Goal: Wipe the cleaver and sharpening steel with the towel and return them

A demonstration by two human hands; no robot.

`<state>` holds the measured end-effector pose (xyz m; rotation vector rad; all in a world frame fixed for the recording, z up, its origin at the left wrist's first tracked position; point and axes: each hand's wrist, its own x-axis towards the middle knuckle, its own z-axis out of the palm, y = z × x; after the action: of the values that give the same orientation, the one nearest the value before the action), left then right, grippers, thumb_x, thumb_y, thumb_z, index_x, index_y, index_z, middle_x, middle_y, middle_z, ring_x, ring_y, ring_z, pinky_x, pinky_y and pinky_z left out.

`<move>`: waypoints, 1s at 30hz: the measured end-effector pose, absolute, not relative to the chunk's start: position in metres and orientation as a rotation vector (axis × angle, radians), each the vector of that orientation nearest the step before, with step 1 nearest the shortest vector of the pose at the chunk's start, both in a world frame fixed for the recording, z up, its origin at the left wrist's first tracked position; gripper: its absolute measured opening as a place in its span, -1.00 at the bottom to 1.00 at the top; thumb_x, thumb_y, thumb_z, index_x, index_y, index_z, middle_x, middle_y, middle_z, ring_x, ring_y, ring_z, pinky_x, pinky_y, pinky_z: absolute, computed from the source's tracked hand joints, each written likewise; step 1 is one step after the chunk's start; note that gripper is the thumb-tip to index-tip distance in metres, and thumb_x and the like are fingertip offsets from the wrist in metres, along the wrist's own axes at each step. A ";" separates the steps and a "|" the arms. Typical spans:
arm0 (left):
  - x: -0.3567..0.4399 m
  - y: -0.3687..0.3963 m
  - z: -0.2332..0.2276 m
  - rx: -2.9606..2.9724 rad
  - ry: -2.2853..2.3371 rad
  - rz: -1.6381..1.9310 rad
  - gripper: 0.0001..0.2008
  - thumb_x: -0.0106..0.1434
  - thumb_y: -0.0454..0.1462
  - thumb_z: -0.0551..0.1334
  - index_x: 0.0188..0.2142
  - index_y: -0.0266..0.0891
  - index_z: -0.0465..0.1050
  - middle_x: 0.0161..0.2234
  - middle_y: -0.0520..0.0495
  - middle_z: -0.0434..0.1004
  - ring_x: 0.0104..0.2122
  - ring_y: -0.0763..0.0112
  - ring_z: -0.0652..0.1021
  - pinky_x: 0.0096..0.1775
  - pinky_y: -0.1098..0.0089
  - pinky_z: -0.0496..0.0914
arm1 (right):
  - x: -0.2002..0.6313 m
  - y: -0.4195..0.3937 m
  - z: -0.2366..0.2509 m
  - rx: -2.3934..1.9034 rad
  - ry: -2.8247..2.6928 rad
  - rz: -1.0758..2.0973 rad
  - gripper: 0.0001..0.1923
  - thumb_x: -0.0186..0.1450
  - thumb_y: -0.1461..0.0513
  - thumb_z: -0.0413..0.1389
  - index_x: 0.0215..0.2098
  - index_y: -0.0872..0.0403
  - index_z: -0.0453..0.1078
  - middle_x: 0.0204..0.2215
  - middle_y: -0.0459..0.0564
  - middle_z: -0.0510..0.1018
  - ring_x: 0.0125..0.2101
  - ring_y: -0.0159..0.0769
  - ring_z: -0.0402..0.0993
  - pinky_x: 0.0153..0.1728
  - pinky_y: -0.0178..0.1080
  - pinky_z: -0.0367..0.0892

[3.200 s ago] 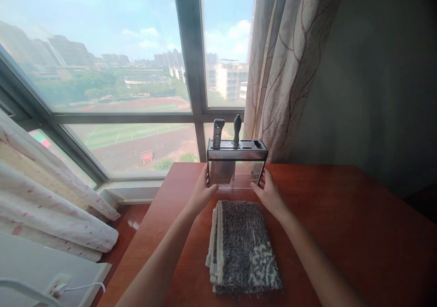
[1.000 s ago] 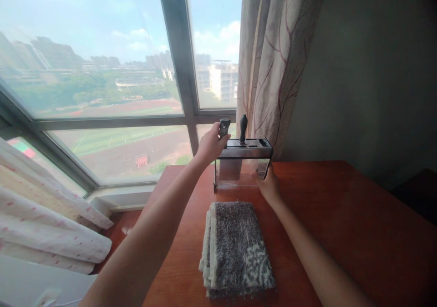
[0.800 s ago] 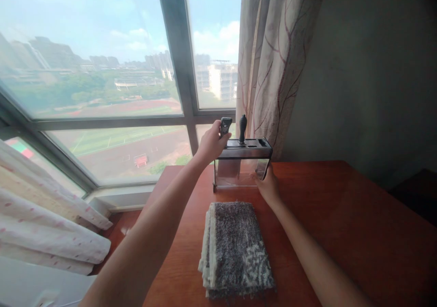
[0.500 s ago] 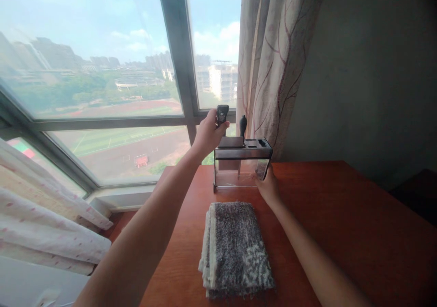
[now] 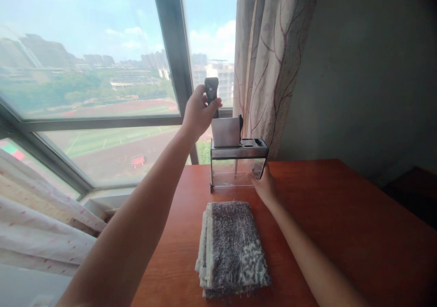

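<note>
**A:** Where is the cleaver [image 5: 221, 125] relative to the knife block [image 5: 238, 162]?

**B:** Straight above the block's left slot, blade partly out. I see my left hand [image 5: 197, 112] wrapped around its dark handle, fingers curled tight and the thumb pressed across the front. The long axis runs vertical: handle up toward the window, blade down into the block. The visible blade is a broad, flat, grey metal rectangle with a matte sheen; its lower edge sits at or just inside the block's top, and I can't tell which.

**A:** And the other hand?

**B:** My right hand [image 5: 263, 186] rests against the block's lower right corner, on the table [image 5: 341, 225]. The fingers lie against the clear wall; I can't tell how far they are spread.

**A:** What is the block like?

**B:** A boxy stand, brushed metal cap with slots on top, transparent walls below. A second handle [image 5: 241, 121], dark and rounded, stands upright just behind the blade.

**A:** Anything in front of the block?

**B:** A folded towel [image 5: 232, 248], near the block on my side: shaggy grey pile with pale patterning and cream edges stacked at its left. The table is smooth reddish-brown wood. A patterned curtain [image 5: 269, 61] hangs behind the block, to the right.
</note>
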<state>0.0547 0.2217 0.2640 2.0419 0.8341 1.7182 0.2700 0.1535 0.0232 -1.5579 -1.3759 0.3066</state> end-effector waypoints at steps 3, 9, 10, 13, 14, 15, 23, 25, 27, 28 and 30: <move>0.056 0.223 0.271 2.001 0.777 1.769 -0.80 0.11 -0.40 0.26 -0.25 -0.19 0.36 -0.42 0.04 0.45 -0.35 0.33 0.58 -0.35 0.34 0.42 | 0.270 0.152 0.025 -1.556 -1.369 0.317 -0.21 0.17 -0.04 0.13 0.25 0.15 0.08 -0.14 0.22 0.58 -0.21 0.00 0.56 -0.22 -0.08 0.40; 0.055 0.221 0.277 1.992 0.746 1.796 -0.79 0.12 -0.40 0.24 -0.23 -0.18 0.37 -0.41 0.02 0.46 -0.36 0.34 0.57 -0.36 0.36 0.41 | 0.269 0.151 0.026 -1.541 -1.369 0.343 -0.29 0.18 -0.01 0.13 0.20 0.13 0.14 -0.18 0.18 0.59 -0.26 -0.04 0.57 -0.27 -0.11 0.41; 0.055 0.221 0.278 1.996 0.733 1.808 -0.79 0.12 -0.39 0.24 -0.23 -0.18 0.37 -0.41 0.02 0.46 -0.36 0.35 0.57 -0.36 0.37 0.41 | 0.269 0.152 0.026 -1.542 -1.368 0.344 -0.30 0.18 0.00 0.13 0.20 0.13 0.15 -0.18 0.17 0.59 -0.26 -0.04 0.56 -0.26 -0.10 0.40; 0.055 0.222 0.281 1.995 0.705 1.847 -0.81 0.12 -0.40 0.24 -0.25 -0.18 0.38 -0.41 0.04 0.46 -0.37 0.37 0.56 -0.36 0.39 0.41 | 0.270 0.153 0.023 -1.546 -1.360 0.341 -0.28 0.17 -0.01 0.14 0.21 0.13 0.13 -0.18 0.17 0.58 -0.25 -0.04 0.56 -0.24 -0.08 0.40; 0.055 0.222 0.282 1.994 0.701 1.854 -0.80 0.12 -0.41 0.24 -0.25 -0.18 0.38 -0.41 0.04 0.46 -0.36 0.38 0.56 -0.35 0.39 0.42 | 0.270 0.154 0.022 -1.546 -1.359 0.340 -0.27 0.17 -0.01 0.14 0.21 0.13 0.13 -0.18 0.17 0.58 -0.25 -0.03 0.56 -0.24 -0.08 0.40; 0.055 0.222 0.283 1.993 0.699 1.857 -0.80 0.12 -0.41 0.24 -0.24 -0.18 0.39 -0.40 0.05 0.46 -0.36 0.38 0.57 -0.35 0.39 0.42 | 0.270 0.154 0.022 -1.544 -1.360 0.340 -0.27 0.17 -0.01 0.14 0.21 0.13 0.12 -0.17 0.17 0.58 -0.24 -0.03 0.56 -0.23 -0.08 0.40; 0.056 0.216 0.304 1.930 0.717 1.853 -0.82 0.15 -0.38 0.28 -0.31 -0.13 0.33 -0.48 0.13 0.43 -0.38 0.43 0.52 -0.34 0.39 0.36 | 0.271 0.154 0.020 -1.549 -1.364 0.332 -0.24 0.17 -0.02 0.14 0.23 0.13 0.10 -0.16 0.18 0.58 -0.22 -0.02 0.55 -0.22 -0.08 0.39; 0.055 0.209 0.316 1.911 0.726 1.871 -0.81 0.16 -0.38 0.28 -0.33 -0.12 0.29 -0.50 0.16 0.41 -0.38 0.45 0.50 -0.33 0.40 0.36 | 0.270 0.154 0.021 -1.554 -1.357 0.335 -0.24 0.16 -0.02 0.15 0.23 0.12 0.11 -0.15 0.18 0.57 -0.21 -0.01 0.54 -0.20 -0.07 0.39; 0.053 0.201 0.326 1.892 0.705 1.916 -0.83 0.19 -0.40 0.25 -0.34 -0.13 0.29 -0.49 0.15 0.42 -0.39 0.44 0.50 -0.33 0.38 0.36 | 0.270 0.153 0.022 -1.555 -1.344 0.343 -0.23 0.15 -0.03 0.15 0.23 0.13 0.12 -0.14 0.20 0.57 -0.20 0.01 0.54 -0.20 -0.05 0.39; 0.052 0.196 0.329 1.882 0.675 1.942 -0.85 0.20 -0.41 0.23 -0.33 -0.16 0.29 -0.48 0.12 0.43 -0.39 0.43 0.50 -0.33 0.37 0.37 | 0.270 0.153 0.022 -1.553 -1.338 0.349 -0.22 0.14 -0.03 0.16 0.23 0.13 0.12 -0.13 0.21 0.57 -0.20 0.01 0.54 -0.20 -0.05 0.39; 0.048 0.187 0.329 1.852 0.585 1.984 -0.88 0.23 -0.41 0.20 -0.30 -0.19 0.30 -0.46 0.08 0.45 -0.41 0.41 0.49 -0.34 0.36 0.36 | 0.270 0.152 0.022 -1.538 -1.329 0.371 -0.20 0.13 -0.03 0.17 0.24 0.13 0.11 -0.13 0.22 0.57 -0.19 0.02 0.54 -0.19 -0.03 0.39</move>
<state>0.0476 0.1866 0.3293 1.8524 0.5845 1.9836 0.2698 0.1525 0.0219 -1.5379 -1.3285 0.3714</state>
